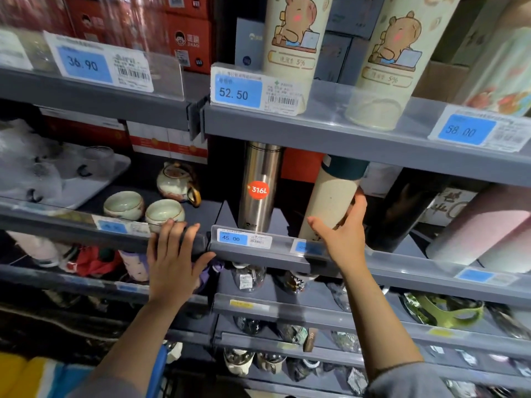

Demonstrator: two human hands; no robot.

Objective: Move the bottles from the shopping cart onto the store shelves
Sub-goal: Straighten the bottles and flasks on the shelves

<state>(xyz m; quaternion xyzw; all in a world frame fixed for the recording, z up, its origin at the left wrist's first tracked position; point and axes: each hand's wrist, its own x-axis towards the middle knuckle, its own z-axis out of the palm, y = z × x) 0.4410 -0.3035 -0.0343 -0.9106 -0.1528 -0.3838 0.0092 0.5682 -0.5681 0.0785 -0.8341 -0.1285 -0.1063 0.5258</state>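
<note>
Head view, one item — cream bottle (330, 196) with dark green cap, leaning on the middle shelf (287, 254) just beside a steel flask (258, 188); right hand (342, 237) cups its lower body, thumb and fingers wrapped round it; left hand (172, 259) lies flat on the shelf rail, fingers straight, holding nothing. Handling, by judgement — rigid, likely light if empty, matt and not slippery; top-heavy while tilted; best held mid-body and stood upright.

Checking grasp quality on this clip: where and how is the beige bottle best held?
Grip the beige bottle round its lower body, from the front right, where the right hand is. It leans, its dark cap tucked under the upper shelf, and the steel flask crowds its left.
</note>
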